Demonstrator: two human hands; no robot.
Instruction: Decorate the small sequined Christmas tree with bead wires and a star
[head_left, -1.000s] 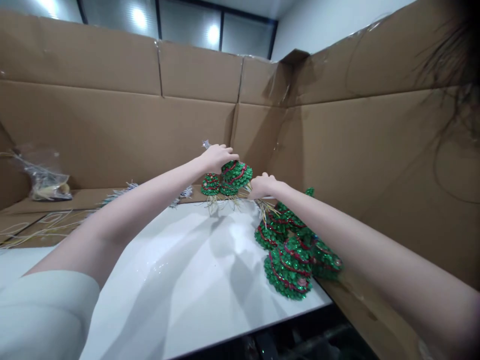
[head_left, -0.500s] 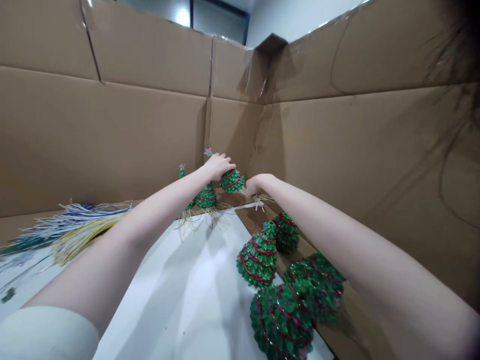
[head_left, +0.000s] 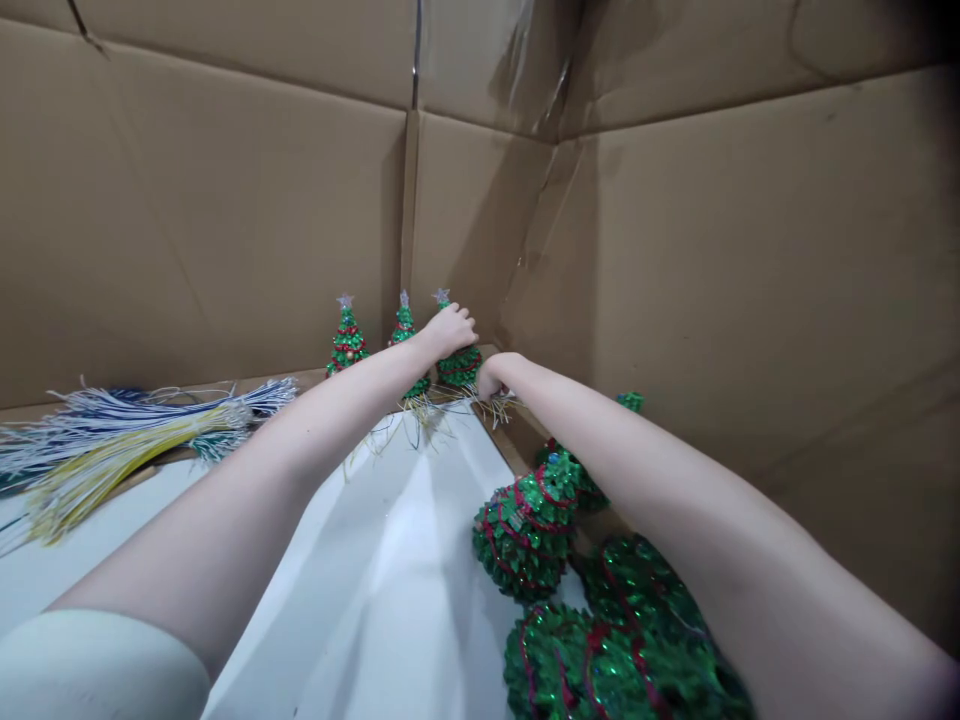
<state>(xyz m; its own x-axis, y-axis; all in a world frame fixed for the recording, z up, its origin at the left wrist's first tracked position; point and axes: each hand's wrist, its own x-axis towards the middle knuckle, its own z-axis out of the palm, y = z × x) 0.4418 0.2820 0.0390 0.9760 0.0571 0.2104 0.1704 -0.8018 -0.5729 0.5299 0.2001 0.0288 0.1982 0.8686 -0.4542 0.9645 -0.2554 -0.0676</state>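
At the far corner of the white table point(head_left: 405, 540), my left hand point(head_left: 451, 330) is closed around the upper part of a small green Christmas tree point(head_left: 459, 368) with a star on top. The tree stands upright. My right hand point(head_left: 496, 374) is at its base, fingers curled down over the thin wires point(head_left: 501, 406) there; its fingertips are partly hidden. Just to the left stand two more small starred trees, a middle Christmas tree point(head_left: 403, 320) and a left Christmas tree point(head_left: 347, 338) with red beads. My left forearm covers part of them.
Bundles of blue-white wires point(head_left: 150, 412) and yellow wires point(head_left: 127, 470) lie at the left. Larger green trees with red garland, including a tilted tree point(head_left: 521, 535) and a front tree point(head_left: 592, 665), lie at the right under my right arm. Tall cardboard walls point(head_left: 225, 220) close off the back and right.
The held tree has gone from tilted to upright, beside the other small trees. Both hands remain on it and its wires. My view has tipped downward.
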